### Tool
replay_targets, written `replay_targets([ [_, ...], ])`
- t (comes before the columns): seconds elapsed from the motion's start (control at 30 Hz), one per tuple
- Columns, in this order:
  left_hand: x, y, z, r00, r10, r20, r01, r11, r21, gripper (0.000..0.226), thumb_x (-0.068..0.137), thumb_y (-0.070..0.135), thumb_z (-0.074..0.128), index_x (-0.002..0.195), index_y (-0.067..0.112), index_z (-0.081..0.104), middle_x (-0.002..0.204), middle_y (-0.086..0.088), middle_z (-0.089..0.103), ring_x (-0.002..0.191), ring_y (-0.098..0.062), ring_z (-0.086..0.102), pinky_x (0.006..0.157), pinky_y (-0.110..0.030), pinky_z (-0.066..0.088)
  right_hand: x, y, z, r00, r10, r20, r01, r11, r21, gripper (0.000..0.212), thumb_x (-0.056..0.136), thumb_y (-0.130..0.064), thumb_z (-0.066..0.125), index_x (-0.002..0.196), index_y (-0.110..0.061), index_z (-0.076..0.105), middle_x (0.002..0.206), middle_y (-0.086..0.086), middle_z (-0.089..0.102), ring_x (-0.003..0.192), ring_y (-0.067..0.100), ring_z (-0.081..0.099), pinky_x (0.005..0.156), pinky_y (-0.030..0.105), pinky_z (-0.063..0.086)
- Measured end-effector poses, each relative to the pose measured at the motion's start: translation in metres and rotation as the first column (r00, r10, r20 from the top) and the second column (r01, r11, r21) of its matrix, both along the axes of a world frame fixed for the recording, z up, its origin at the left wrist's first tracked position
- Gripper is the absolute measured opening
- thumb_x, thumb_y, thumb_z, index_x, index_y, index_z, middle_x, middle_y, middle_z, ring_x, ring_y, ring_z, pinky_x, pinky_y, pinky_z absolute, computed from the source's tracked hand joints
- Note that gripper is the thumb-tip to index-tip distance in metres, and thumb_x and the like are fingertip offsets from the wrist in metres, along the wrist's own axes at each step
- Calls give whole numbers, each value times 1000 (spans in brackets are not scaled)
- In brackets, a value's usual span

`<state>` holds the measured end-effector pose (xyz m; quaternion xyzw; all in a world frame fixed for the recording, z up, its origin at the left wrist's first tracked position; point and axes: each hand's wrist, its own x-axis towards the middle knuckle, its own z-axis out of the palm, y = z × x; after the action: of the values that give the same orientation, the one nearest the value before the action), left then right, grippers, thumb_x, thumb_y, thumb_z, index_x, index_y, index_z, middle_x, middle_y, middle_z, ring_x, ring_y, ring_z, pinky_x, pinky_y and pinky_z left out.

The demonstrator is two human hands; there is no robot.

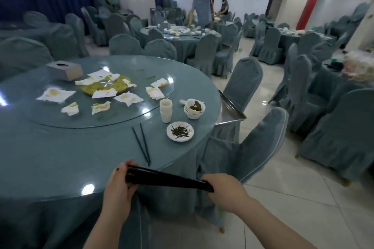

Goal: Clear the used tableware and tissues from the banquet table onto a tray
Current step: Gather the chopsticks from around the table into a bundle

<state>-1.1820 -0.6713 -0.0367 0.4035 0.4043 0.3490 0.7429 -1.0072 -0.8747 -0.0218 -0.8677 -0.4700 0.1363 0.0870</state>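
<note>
Both hands hold a bundle of black chopsticks (166,178) at the near edge of the round banquet table (60,168). My left hand (119,186) grips its thick end and my right hand (224,192) grips its thin end. One loose pair of chopsticks (141,143) lies on the table just beyond. Further right sit a white plate with dark scraps (180,131), stacked white cups (166,110), stacked bowls (194,108) and a spoon (183,102). Several soiled tissues (56,94) lie on the glass turntable (129,116). A metal tray (232,111) rests on a chair at the table's right edge.
A grey tissue box (64,69) stands at the turntable's far left. Covered chairs (261,147) crowd the table's right side. More tables and chairs fill the hall, and two people work at a far table (182,34). Tiled floor (303,208) lies to my right.
</note>
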Motion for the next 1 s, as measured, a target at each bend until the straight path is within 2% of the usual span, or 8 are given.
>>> replay_targets([
  [0.07,0,12,-3,997,43,-57,-40,998,56,30,103,31,36,100,22,64,104,-2,67,99,-19,60,93,-40,47,10,24,1,999,36,-8,-36,999,-29,11,84,-19,51,91,-26,54,90,-3,64,85,22,60,67,33,49],
  [0.2,-4,37,-10,983,105,-150,-81,984,160,28,102,34,38,108,24,63,108,0,62,102,-17,59,75,-27,48,29,78,-4,986,165,-28,-166,983,-80,14,83,-17,49,85,-30,47,90,-3,61,89,24,60,63,31,39],
  [0.33,-15,62,-21,961,183,-209,-168,982,87,30,101,36,42,109,18,64,110,-3,64,100,-16,60,87,-32,47,47,134,-19,959,281,-36,-284,954,-96,13,84,-18,46,92,-26,51,100,0,63,92,26,58,66,34,42],
  [0.43,-20,73,-28,945,238,-223,-231,971,58,31,101,37,40,123,20,54,118,2,59,110,-17,56,102,-38,40,56,173,-45,942,319,-101,-329,938,-107,7,84,-20,45,84,-27,43,94,1,62,89,28,58,64,33,38],
  [0.5,-20,80,-36,932,260,-254,-258,965,39,35,102,33,38,133,17,46,124,-3,54,119,-24,50,108,-41,36,64,201,-62,938,298,-178,-322,939,-120,2,85,-22,45,84,-24,45,93,2,61,89,29,58,65,32,39],
  [0.67,0,88,-63,895,214,-391,-241,970,-21,45,99,26,48,141,15,40,126,-6,57,111,-21,53,101,-37,35,75,271,-88,891,152,-427,-215,971,-103,14,88,-26,48,74,-22,46,76,-1,55,77,26,54,63,28,38],
  [0.83,15,108,-88,797,261,-544,-300,954,17,46,98,23,52,142,14,40,133,-8,55,117,-20,53,104,-35,38,94,317,-104,879,106,-464,-173,979,-105,12,90,-23,46,82,-16,50,73,-2,51,72,24,47,60,31,35],
  [1.0,44,126,-104,711,146,-688,-131,989,75,54,97,12,51,147,8,30,148,-14,40,133,-22,41,104,-28,31,110,338,-116,858,25,-513,-123,980,-159,15,88,-16,49,73,-16,47,76,2,56,76,26,52,63,28,37],
])
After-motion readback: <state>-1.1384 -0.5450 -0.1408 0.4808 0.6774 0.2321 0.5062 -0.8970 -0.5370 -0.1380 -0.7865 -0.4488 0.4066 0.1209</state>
